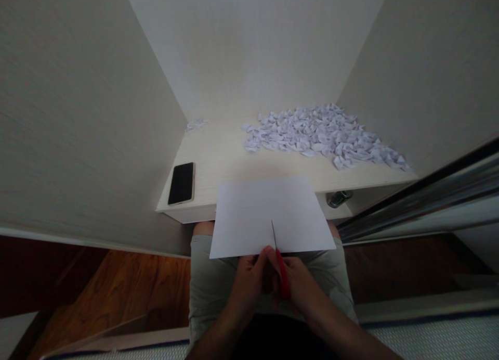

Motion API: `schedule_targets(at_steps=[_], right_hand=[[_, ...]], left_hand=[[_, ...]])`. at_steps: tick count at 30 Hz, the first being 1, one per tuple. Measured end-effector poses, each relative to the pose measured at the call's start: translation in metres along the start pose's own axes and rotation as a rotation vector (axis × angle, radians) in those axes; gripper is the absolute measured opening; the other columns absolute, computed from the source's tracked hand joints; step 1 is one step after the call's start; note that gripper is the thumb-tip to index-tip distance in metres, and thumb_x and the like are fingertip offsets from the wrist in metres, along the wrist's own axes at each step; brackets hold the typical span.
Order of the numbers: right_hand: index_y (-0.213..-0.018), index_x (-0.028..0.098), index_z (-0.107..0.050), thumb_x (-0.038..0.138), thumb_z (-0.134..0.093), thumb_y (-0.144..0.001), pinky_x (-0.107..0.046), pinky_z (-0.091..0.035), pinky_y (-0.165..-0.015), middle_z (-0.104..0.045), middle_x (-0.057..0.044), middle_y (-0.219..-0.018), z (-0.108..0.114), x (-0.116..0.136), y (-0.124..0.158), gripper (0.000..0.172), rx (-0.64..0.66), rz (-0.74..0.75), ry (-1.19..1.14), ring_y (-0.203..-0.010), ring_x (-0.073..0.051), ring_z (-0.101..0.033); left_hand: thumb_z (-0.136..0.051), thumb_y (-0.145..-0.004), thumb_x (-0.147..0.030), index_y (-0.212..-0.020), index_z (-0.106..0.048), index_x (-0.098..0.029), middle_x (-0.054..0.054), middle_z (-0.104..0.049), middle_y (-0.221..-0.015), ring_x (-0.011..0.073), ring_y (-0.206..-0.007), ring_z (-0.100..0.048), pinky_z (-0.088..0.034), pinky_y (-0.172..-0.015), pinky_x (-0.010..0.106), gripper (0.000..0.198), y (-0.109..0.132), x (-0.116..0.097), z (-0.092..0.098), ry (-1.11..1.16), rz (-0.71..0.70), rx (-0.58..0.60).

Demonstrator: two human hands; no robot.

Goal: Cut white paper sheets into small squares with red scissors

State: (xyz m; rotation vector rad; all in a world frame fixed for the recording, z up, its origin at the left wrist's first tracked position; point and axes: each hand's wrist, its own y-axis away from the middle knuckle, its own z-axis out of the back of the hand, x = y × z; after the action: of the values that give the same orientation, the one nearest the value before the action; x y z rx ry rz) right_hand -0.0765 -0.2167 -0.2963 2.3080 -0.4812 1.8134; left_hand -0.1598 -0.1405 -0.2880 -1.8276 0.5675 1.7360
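Note:
A white sheet of paper (268, 214) is held out over my lap, its far edge reaching over the desk's front edge. My left hand (249, 279) pinches the near edge of the sheet. My right hand (302, 287) is closed round red-handled scissors (281, 274), whose thin blade runs up into the sheet from its near edge, roughly at the middle. Both hands sit close together just below the paper.
A pale desk (218, 157) stands in a narrow alcove between walls. On it lie a black phone (181, 183) at the left, a big heap of small folded white paper pieces (323, 136) at the right, and a few more pieces (197, 124) at the back left. A dark can (339, 198) sits under the desk's right side.

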Motion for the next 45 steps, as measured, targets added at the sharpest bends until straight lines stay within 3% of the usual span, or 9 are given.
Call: schedule_targets(at_steps=[10, 18, 25, 40, 45], right_hand=[[-0.055, 0.016, -0.056, 0.085, -0.054, -0.078, -0.027, -0.044, -0.039, -0.048, 0.000, -0.046, 0.001, -0.016, -0.013, 0.072, 0.025, 0.046, -0.019, -0.037, -0.011, -0.043], [-0.057, 0.015, -0.058, 0.087, -0.052, -0.076, -0.023, -0.041, -0.039, -0.052, -0.002, -0.044, 0.001, -0.017, -0.010, 0.075, -0.028, 0.047, 0.038, -0.035, -0.012, -0.050], [-0.073, 0.014, -0.065, 0.088, -0.045, -0.079, -0.020, -0.028, -0.028, -0.058, -0.004, -0.043, 0.000, -0.012, -0.005, 0.077, -0.007, 0.011, 0.097, -0.031, -0.012, -0.046], [-0.074, 0.015, -0.061, 0.091, -0.048, -0.075, -0.020, -0.029, -0.028, -0.052, 0.000, -0.046, 0.002, -0.011, -0.009, 0.076, 0.007, -0.023, 0.026, -0.038, -0.015, -0.056], [-0.069, 0.016, -0.058, 0.091, -0.046, -0.076, -0.020, -0.036, -0.032, -0.049, 0.000, -0.051, 0.003, -0.008, -0.008, 0.076, 0.086, -0.032, -0.037, -0.044, -0.013, -0.055]], left_hand=[[-0.075, -0.059, -0.077, -0.061, -0.057, -0.015, -0.003, -0.043, -0.050, 0.0095, -0.048, -0.036, -0.026, -0.049, 0.024, 0.064, -0.001, -0.001, 0.003, -0.050, -0.005, -0.052], [-0.074, -0.060, -0.076, -0.065, -0.061, -0.013, -0.001, -0.052, -0.055, 0.0101, -0.051, -0.043, -0.030, -0.052, 0.023, 0.065, -0.004, 0.002, 0.004, -0.066, -0.024, -0.065], [-0.071, -0.063, -0.079, -0.062, -0.059, -0.014, 0.001, -0.052, -0.050, 0.0108, -0.045, -0.044, -0.029, -0.047, 0.024, 0.066, -0.003, 0.002, 0.003, -0.076, 0.000, -0.025], [-0.076, -0.058, -0.078, -0.061, -0.055, -0.015, -0.003, -0.047, -0.048, 0.0081, -0.040, -0.040, -0.027, -0.042, 0.022, 0.066, -0.006, 0.001, -0.001, 0.007, 0.005, -0.046], [-0.071, -0.062, -0.080, -0.062, -0.054, -0.016, -0.002, -0.048, -0.047, 0.0087, -0.035, -0.038, -0.028, -0.037, 0.022, 0.067, -0.007, 0.004, -0.001, 0.015, 0.042, 0.040]])
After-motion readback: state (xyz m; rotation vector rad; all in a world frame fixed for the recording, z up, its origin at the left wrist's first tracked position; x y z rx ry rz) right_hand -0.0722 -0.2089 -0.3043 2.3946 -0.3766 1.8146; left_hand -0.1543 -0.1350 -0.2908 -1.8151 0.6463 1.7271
